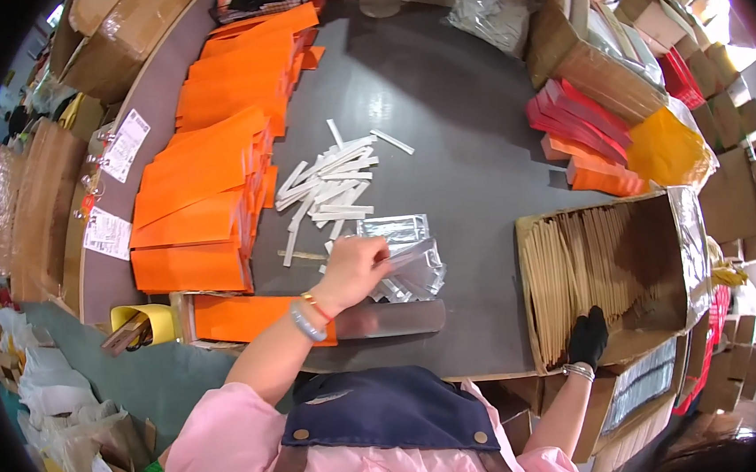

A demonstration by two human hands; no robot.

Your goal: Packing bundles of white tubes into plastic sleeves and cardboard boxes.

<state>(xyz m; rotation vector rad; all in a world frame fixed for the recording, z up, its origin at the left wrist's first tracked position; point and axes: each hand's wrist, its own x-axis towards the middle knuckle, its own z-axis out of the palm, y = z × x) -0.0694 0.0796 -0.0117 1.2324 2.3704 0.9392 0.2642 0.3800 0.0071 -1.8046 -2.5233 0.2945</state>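
Note:
My bare left hand (356,273), with a bracelet and a red band at its wrist, is closed in a pinch on a clear plastic sleeve (413,253). Beneath that sleeve, a loose pile of clear plastic sleeves (395,226) lies on the grey table. White paper strips (329,179) are heaped just beyond my left hand. On the right, my right hand (588,337) wears a black glove and reaches over the near edge of a cardboard box (688,243). Its fingers look stretched out against brown padded envelopes (567,265) packed upright in the box.
Stacks of orange envelopes (200,174) line the table's left side. A clear curved plastic piece (393,319) lies near the front edge. A yellow holder (150,325) hangs at the left corner. Red envelopes (577,118) and a yellow mailer (666,147) lie at the right.

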